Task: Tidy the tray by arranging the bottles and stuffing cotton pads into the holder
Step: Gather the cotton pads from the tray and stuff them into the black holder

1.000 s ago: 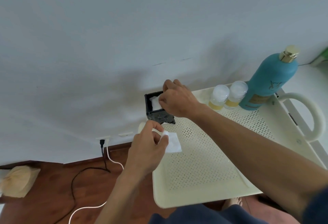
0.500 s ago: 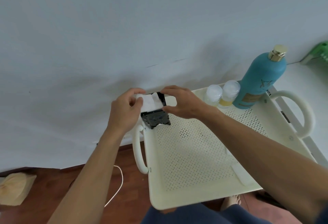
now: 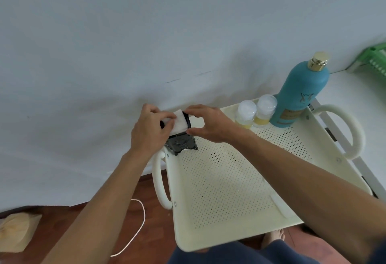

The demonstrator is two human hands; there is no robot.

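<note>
A small black holder (image 3: 182, 146) stands in the far left corner of the cream perforated tray (image 3: 221, 190). White cotton pads (image 3: 180, 123) fill its top. My left hand (image 3: 150, 132) presses a pad down onto the holder's opening with its fingers. My right hand (image 3: 211, 124) grips the holder's right side between thumb and fingers. Along the tray's far edge stand two small clear bottles with white caps (image 3: 246, 115) (image 3: 264, 110) and a tall teal bottle with a gold cap (image 3: 300, 94).
The tray has looped handles at left (image 3: 159, 182) and right (image 3: 353, 130) and sits against a pale wall. A white cable (image 3: 137, 228) and a beige bag (image 3: 16, 232) lie on the wooden floor. A green rack (image 3: 373, 59) is at far right.
My left hand rose from in front of the tray with a cotton pad and brought it onto the holder's top. My right hand shifted from over the holder to its right side.
</note>
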